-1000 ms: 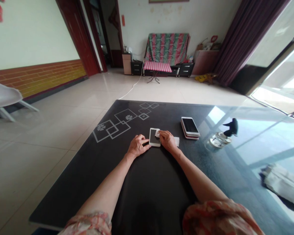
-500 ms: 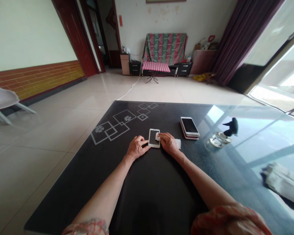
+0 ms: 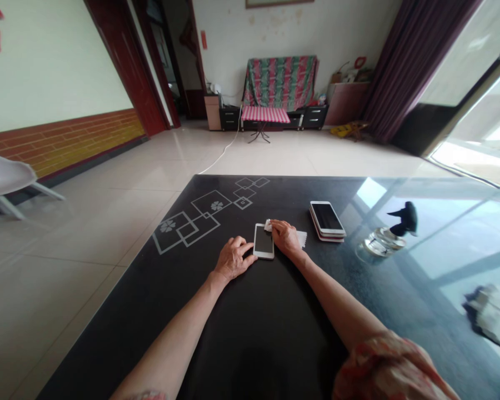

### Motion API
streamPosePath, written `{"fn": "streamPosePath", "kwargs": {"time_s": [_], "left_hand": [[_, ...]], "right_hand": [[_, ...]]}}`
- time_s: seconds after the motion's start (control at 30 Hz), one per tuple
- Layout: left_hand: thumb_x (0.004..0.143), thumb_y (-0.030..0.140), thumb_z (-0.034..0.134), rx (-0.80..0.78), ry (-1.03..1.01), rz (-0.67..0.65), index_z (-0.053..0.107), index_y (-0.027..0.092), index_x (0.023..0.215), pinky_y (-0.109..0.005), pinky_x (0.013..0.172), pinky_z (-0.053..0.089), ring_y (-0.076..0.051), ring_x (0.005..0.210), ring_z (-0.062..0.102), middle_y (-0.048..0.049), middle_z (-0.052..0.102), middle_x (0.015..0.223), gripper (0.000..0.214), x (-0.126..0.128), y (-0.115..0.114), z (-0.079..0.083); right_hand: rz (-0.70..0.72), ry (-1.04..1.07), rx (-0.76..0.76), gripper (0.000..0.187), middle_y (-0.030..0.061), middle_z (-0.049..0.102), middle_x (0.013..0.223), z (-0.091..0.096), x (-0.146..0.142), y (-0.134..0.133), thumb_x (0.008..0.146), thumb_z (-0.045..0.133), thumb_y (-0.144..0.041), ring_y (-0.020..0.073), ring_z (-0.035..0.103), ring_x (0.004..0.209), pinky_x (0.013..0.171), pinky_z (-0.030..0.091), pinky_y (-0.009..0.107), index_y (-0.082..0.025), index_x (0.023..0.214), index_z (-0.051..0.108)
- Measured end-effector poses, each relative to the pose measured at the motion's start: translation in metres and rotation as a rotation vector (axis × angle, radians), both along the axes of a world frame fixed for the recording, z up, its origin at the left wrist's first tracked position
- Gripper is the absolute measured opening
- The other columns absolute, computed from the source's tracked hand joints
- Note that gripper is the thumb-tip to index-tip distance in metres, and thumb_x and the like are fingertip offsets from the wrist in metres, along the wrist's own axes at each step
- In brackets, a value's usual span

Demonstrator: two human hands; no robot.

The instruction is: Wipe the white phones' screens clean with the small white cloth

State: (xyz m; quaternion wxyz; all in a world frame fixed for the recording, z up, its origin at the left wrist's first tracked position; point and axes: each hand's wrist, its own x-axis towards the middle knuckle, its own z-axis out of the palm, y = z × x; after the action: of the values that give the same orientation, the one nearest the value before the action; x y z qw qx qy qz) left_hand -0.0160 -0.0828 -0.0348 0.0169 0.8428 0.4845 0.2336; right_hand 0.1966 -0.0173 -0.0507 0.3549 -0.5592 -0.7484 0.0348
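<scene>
A white smartphone (image 3: 264, 244) lies face up on the dark table, its screen dark. My left hand (image 3: 233, 257) holds it at the left edge and lower left corner, thumb and index finger apart. At the phone's top right corner, my right hand (image 3: 286, 236) pinches a bunched white cloth (image 3: 268, 225) against the screen. A flat white piece with a zigzag edge (image 3: 302, 239) shows beside the right wrist; whether it joins the cloth is hidden by the hand.
Right of my hands is a stack of phones (image 3: 327, 219). Farther right stands a clear spray bottle (image 3: 385, 243) with a black trigger head. A crumpled whitish cloth (image 3: 498, 314) lies near the right edge. Grey square patterns (image 3: 198, 225) mark the black tabletop.
My right hand has moved the bunched cloth up along the screen to the phone's top right corner. The left hand stays at the phone's edge. The view has shifted slightly.
</scene>
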Motion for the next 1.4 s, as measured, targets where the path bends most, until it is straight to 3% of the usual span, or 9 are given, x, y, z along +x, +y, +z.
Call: {"fn": "streamPosePath", "kwargs": {"time_s": [0.23, 0.47, 0.63, 0.9, 1.17, 1.4], "left_hand": [[0.083, 0.047, 0.059, -0.002, 0.042, 0.012, 0.065, 0.024, 0.113, -0.033, 0.085, 0.046, -0.020, 0.090, 0.053, -0.0058, 0.057, 0.098, 0.038, 0.005, -0.002, 0.003], [0.086, 0.043, 0.055, -0.080, 0.020, 0.105, 0.065, 0.026, 0.112, -0.025, 0.076, 0.046, -0.016, 0.088, 0.057, -0.0029, 0.059, 0.095, 0.032, 0.005, 0.018, -0.001], [0.082, 0.050, 0.058, -0.084, 0.025, 0.036, 0.068, 0.026, 0.106, -0.025, 0.071, 0.044, -0.015, 0.079, 0.058, -0.0015, 0.059, 0.083, 0.035, 0.005, 0.035, 0.001], [0.080, 0.045, 0.061, -0.134, -0.005, 0.002, 0.069, 0.025, 0.098, -0.023, 0.061, 0.040, -0.013, 0.067, 0.057, 0.0007, 0.060, 0.076, 0.028, -0.001, 0.050, 0.008], [0.080, 0.045, 0.060, -0.115, -0.018, -0.081, 0.068, 0.024, 0.101, -0.023, 0.059, 0.039, -0.012, 0.064, 0.056, 0.0013, 0.059, 0.075, 0.031, -0.004, 0.056, 0.006], [0.078, 0.047, 0.061, -0.132, -0.012, -0.075, 0.068, 0.024, 0.096, -0.024, 0.058, 0.037, -0.012, 0.064, 0.055, 0.0016, 0.059, 0.073, 0.030, -0.004, 0.058, 0.008]], "right_hand": [[0.020, 0.022, 0.022, 0.026, 0.0046, 0.069, 0.112, -0.004, 0.001, 0.005, 0.088, 0.046, -0.019, 0.0196, 0.062, 0.103, 0.094, 0.046, 0.035, -0.022, 0.094, 0.071], [0.003, 0.048, 0.022, 0.026, 0.0040, 0.069, 0.112, -0.003, -0.001, 0.024, 0.088, 0.047, -0.019, 0.0193, 0.062, 0.104, 0.095, 0.046, 0.035, -0.023, 0.095, 0.071], [0.021, 0.058, 0.026, 0.026, 0.0043, 0.070, 0.111, -0.005, -0.004, 0.040, 0.088, 0.047, -0.018, 0.0195, 0.063, 0.104, 0.096, 0.046, 0.035, -0.023, 0.094, 0.072], [0.090, 0.086, 0.083, 0.027, 0.0057, 0.071, 0.108, -0.009, -0.001, 0.050, 0.087, 0.047, -0.018, 0.0206, 0.066, 0.101, 0.093, 0.049, 0.035, -0.022, 0.094, 0.072], [0.095, 0.086, 0.085, 0.028, 0.0045, 0.071, 0.108, -0.008, -0.001, 0.051, 0.087, 0.046, -0.017, 0.0204, 0.066, 0.099, 0.091, 0.049, 0.035, -0.022, 0.096, 0.072], [0.074, 0.065, 0.107, 0.027, 0.0061, 0.069, 0.108, -0.007, 0.001, 0.051, 0.086, 0.046, -0.019, 0.0198, 0.065, 0.099, 0.092, 0.050, 0.033, -0.022, 0.094, 0.072]]}}
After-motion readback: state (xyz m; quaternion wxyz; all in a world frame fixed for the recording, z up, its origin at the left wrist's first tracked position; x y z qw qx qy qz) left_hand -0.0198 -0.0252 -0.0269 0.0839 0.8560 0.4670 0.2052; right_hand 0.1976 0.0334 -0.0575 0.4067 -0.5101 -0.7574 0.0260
